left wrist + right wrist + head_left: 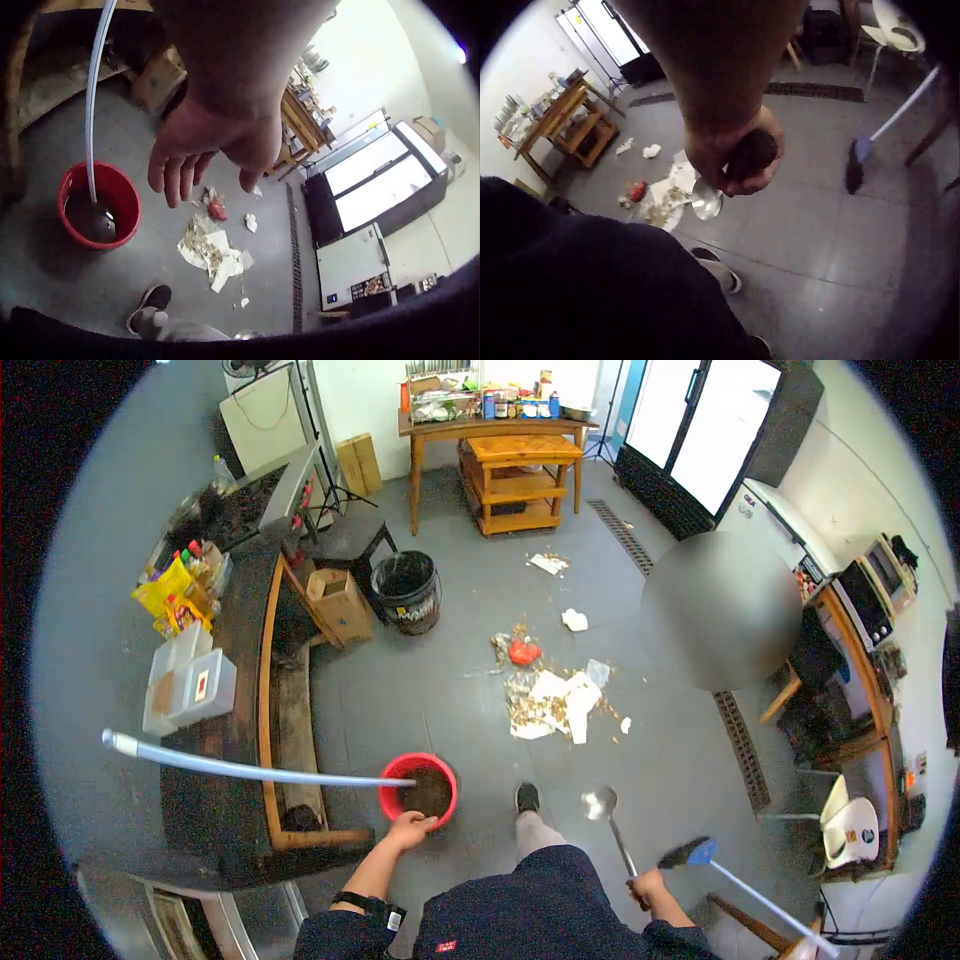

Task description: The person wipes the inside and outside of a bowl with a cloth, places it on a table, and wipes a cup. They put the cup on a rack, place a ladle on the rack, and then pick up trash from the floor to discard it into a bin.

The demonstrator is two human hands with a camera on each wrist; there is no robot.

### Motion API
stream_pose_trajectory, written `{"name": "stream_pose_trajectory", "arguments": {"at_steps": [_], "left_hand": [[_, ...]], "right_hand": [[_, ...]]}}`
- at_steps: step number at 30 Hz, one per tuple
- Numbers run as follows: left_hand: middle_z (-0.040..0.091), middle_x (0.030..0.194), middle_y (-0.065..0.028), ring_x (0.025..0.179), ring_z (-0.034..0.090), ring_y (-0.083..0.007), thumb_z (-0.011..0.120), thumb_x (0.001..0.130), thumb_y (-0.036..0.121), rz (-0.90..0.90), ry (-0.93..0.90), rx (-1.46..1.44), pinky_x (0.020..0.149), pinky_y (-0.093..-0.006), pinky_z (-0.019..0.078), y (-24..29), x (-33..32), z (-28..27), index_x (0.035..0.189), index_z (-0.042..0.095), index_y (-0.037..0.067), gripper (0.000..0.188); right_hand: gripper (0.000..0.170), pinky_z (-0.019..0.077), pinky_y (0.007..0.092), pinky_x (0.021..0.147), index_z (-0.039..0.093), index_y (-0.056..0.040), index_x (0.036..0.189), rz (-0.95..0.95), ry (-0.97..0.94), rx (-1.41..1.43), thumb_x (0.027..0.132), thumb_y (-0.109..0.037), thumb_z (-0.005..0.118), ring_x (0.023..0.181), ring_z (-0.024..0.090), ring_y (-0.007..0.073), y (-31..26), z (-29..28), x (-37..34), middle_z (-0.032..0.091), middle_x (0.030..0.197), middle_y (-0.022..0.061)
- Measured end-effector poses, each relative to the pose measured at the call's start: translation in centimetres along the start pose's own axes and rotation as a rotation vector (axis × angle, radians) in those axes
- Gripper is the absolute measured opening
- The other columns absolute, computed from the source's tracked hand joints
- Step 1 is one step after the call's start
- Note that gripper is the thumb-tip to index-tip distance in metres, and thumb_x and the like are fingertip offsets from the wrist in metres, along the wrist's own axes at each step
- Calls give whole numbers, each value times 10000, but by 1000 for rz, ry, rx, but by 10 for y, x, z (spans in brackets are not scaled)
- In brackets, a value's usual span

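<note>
A: Setting?
B: One room, grey floor. Far end: one wooden table, one wooden cart in front of it, one fridge with two bright doors.

A: Grips, both hands?
B: Right hand: fingers wrapped round the dark handle of one ladle. Left hand: holds nothing, fingers loosely extended. Head view shows it overlapping the near rim of one red bucket; wrist view shows bucket off to its side. Cannot tell contact.

A: Position of ladle and bucket?
B: Ladle slants forward, one round metal bowl at its far end, to the right of one dark shoe. Cannot tell whether bowl meets floor. Bucket stands upright left of the shoe, dark contents inside, one pale tube running into it.

A: Farther out?
B: Ahead of the shoe, one heap of white sheets and brown scraps; one red item just beyond it; two smaller white pieces beyond that, one crumpled. Right side: one broom, one white chair. Left side: one black bucket on the floor, two clear plastic boxes on a dark counter.
</note>
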State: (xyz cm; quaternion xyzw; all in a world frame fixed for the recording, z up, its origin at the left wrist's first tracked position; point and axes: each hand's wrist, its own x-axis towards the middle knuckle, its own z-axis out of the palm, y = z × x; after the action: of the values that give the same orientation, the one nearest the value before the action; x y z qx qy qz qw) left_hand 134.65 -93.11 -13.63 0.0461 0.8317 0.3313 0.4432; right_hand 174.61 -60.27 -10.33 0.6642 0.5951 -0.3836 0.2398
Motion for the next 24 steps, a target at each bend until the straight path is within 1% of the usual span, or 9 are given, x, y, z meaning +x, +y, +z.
{"name": "stream_pose_trajectory", "arguments": {"at_steps": [3, 4, 6, 7, 11, 15, 18, 21, 24], "left_hand": [[560, 875, -137, 793, 533, -196, 617, 682, 385, -83, 109, -59, 703, -293, 428, 78, -9, -31, 973, 494, -52, 539], [564, 846, -131, 781, 535, -196, 616, 684, 383, -22, 166, -51, 698, -284, 428, 54, 29, -35, 984, 479, -52, 545], [564, 821, -119, 758, 535, -193, 610, 690, 379, 64, 258, 123, 689, -280, 427, 107, 26, -53, 993, 480, -29, 525], [566, 826, -117, 762, 536, -192, 608, 693, 379, 66, 250, 70, 693, -281, 426, 119, 34, -60, 1000, 479, -20, 520], [570, 847, -117, 772, 543, -188, 598, 710, 348, 54, 244, 21, 697, -282, 427, 150, 66, -80, 1023, 470, -5, 489], [571, 876, -122, 777, 548, -178, 602, 721, 291, -53, 197, -34, 679, -272, 434, 179, 85, -114, 1073, 427, -6, 493], [568, 853, -100, 711, 536, -166, 616, 712, 288, -59, 216, -162, 623, -278, 442, 152, 135, -152, 1082, 415, -8, 515], [562, 821, -83, 672, 524, -153, 614, 714, 272, -125, 346, -334, 568, -276, 436, 147, 189, -207, 1048, 441, -12, 471], [557, 797, -73, 661, 514, -142, 617, 710, 261, -157, 423, -453, 538, -270, 422, 162, 257, -270, 1010, 474, 1, 422]], "right_hand": [[88, 394, 290, 360, 513, 26, 632, -238, -44, 179, 673, -39, 555, 414, 492, 169, -78, -48, 17, 500, 513, 87], [78, 396, 287, 368, 516, 22, 641, -341, -75, 251, 678, -39, 546, 422, 496, 166, -97, -62, 32, 501, 517, 82], [79, 408, 283, 398, 517, 11, 676, -414, -289, 371, 689, -64, 540, 450, 506, 155, -132, -90, 59, 505, 533, 73], [65, 404, 273, 410, 513, -10, 695, -268, -367, 354, 696, -72, 533, 452, 498, 140, -160, -103, 54, 501, 540, 63], [144, 384, 281, 392, 503, -32, 668, -360, -90, 85, 698, -160, 560, 437, 474, 144, -214, -106, 99, 483, 512, 46], [231, 379, 287, 396, 481, -40, 596, -373, 46, -147, 660, -222, 608, 432, 470, 148, -282, -100, 112, 456, 476, 49], [293, 433, 362, 557, 559, 20, 637, -325, 60, -188, 615, -265, 625, 580, 556, 256, -335, -89, 142, 548, 595, 169], [309, 438, 370, 592, 569, 17, 669, -376, 95, -166, 620, -284, 617, 636, 563, 285, -414, -92, 145, 564, 661, 189], [260, 418, 318, 480, 565, -17, 679, -519, 156, -332, 639, -267, 624, 481, 505, 187, -493, -96, 164, 510, 521, 93]]}}
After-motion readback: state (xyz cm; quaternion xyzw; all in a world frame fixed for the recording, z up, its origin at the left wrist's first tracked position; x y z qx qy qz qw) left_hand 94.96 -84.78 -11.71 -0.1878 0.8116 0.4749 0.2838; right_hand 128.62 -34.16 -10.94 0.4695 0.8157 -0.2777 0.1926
